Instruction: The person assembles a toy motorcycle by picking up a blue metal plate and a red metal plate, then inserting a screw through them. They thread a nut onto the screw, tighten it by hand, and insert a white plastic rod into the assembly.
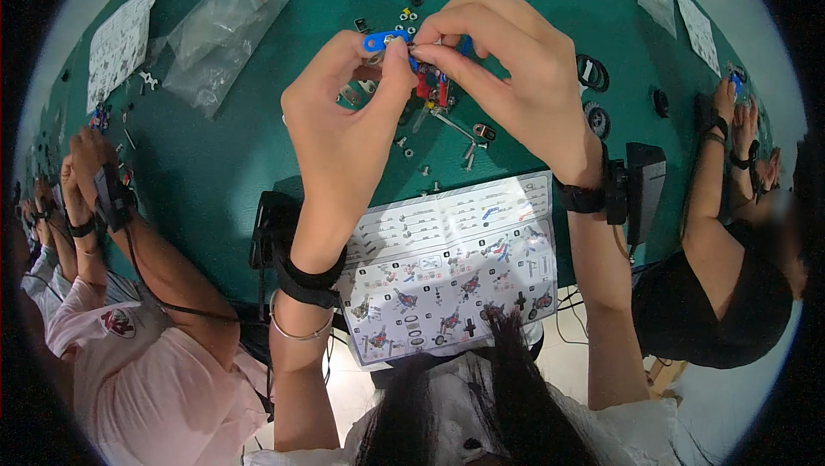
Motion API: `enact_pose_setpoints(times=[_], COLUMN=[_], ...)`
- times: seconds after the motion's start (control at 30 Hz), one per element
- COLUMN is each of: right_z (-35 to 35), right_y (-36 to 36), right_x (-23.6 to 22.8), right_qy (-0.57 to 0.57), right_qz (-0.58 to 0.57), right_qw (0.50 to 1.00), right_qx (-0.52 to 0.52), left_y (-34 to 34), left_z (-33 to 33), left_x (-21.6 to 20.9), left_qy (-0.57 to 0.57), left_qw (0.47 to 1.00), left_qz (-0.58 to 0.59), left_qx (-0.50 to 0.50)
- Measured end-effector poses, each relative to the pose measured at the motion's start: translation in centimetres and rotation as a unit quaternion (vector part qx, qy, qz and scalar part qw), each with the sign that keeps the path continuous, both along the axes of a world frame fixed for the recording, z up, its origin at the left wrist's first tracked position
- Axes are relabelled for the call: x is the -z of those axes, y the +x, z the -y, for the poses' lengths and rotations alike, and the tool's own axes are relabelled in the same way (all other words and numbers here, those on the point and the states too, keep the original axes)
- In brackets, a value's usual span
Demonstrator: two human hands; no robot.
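Observation:
Over the green table, my left hand point(339, 109) pinches a small blue plastic strip point(375, 42) with rounded ends and holes. A silvery metal bit shows at my left thumb tip. My right hand point(524, 70) meets it from the right, its thumb and forefinger closed at the strip's end on something too small to make out. Red and blue model parts point(436, 92) show just below and between my hands; my fingers partly hide them, and I cannot tell whether they join the strip.
Loose screws point(470, 153), black tyres point(596, 119) and nuts lie around my hands. A printed instruction sheet point(447, 251) covers the table's near edge. Clear plastic bags point(228, 40) lie at the back left. Co-workers' hands point(90, 156) work at the left and right.

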State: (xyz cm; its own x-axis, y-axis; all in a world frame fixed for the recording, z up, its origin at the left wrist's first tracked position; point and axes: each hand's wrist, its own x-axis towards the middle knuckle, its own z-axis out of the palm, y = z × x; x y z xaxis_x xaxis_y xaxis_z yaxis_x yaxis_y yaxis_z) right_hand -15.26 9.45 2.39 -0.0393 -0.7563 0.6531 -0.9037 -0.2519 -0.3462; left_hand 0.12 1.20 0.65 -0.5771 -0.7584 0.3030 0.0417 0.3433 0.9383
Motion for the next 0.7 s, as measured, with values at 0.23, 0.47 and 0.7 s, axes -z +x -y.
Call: enact_pose_setpoints(times=[0.23,0.47,0.7], right_z=[-0.2,-0.9,-0.7], right_y=[0.9,2.8,2.8], right_x=[0.4,-1.1,-0.2], right_qy=[-0.074,-0.049,-0.101], right_qz=[-0.118,-0.093,-0.074], right_qw=[0.989,0.988,0.989], right_qx=[0.057,0.109,0.074], left_y=[0.1,0.0,0.5], left_z=[-0.4,-0.8,-1.0], left_x=[-0.1,-0.3,-0.8], left_qy=[0.063,0.052,0.055], left_qw=[0.998,0.997,0.997], left_qz=[-0.021,-0.045,-0.051], left_qx=[0.009,-0.034,-0.033])
